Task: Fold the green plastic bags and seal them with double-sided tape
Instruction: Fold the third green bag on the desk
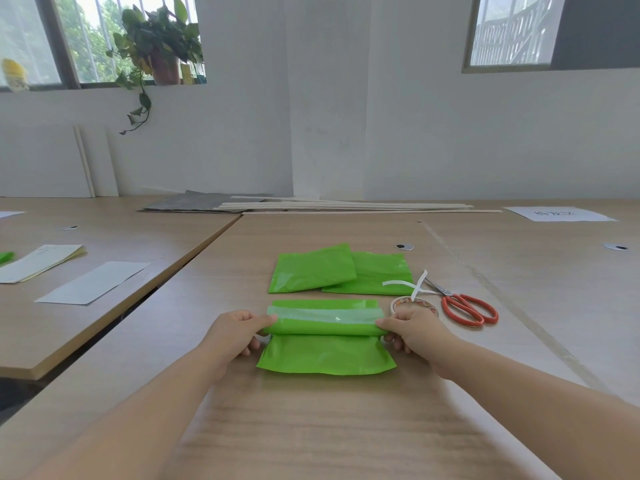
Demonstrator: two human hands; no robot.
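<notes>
**Desk:** What's in front, and how does it lie?

**Photographer:** A green plastic bag (325, 353) lies flat on a light wooden table (311, 427), its long axis running left to right across the person's view. The far portion is rolled toward the person into a fold, and a pale strip of tape (325, 314) runs along the top of that fold, parallel to the long axis.

**Desk:** And the hands?

**Photographer:** The left hand (235, 332) pinches the fold's left end, fingers closed narrowly on the plastic, thumb on top. The right hand (414, 330) does the same at the right end, thumb over the fold and fingers curled beneath. Both grip the bag at its short edges.

**Desk:** Anything else on the table?

**Photographer:** Two more folded green bags (341, 270) lie just beyond, overlapping. To the right, a roll of tape (414, 304) sits just beside the right hand, a loose white backing strip (412, 284) curling above it. Orange-handled scissors (464, 304) lie near the roll, blades pointing away and to the left.
</notes>
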